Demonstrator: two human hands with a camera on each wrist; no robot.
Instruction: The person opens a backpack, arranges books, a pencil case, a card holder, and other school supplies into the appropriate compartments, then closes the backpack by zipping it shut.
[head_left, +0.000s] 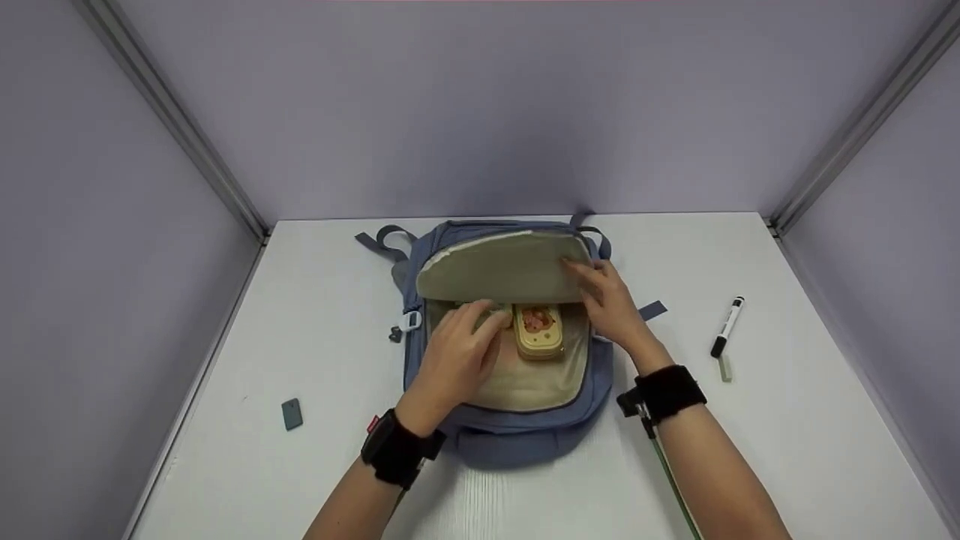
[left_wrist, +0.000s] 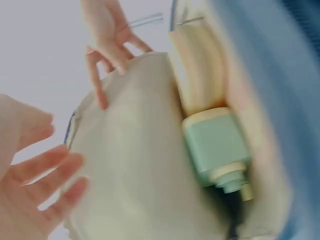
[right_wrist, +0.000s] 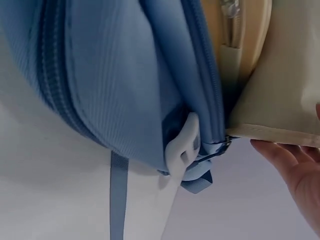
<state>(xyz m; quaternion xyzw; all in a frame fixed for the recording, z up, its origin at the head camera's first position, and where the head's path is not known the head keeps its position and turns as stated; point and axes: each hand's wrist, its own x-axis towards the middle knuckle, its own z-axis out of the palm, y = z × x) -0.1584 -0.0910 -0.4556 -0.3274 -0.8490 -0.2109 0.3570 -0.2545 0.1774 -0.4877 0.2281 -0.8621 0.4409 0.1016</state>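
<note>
A blue backpack (head_left: 517,442) lies on the table with its front flap (head_left: 502,270) folded up and its beige lining showing. My right hand (head_left: 611,304) grips the flap's right edge, fingers on both faces of it. Inside sit a yellow zipped case (head_left: 539,334) with a printed picture and, in the left wrist view, a green bottle (left_wrist: 217,147) with a cream band at its neck. My left hand (head_left: 461,352) hovers over the opening, fingers apart and holding nothing; in the head view it covers the bottle. A dark strip (left_wrist: 231,212) shows beside the bottle's neck.
On the right of the table lie a black-and-white marker (head_left: 727,327) and a small pale green stick (head_left: 724,369). A grey-blue block (head_left: 292,414) lies on the left. Straps and a white buckle (head_left: 410,321) stick out from the backpack. Walls stand behind and at both sides.
</note>
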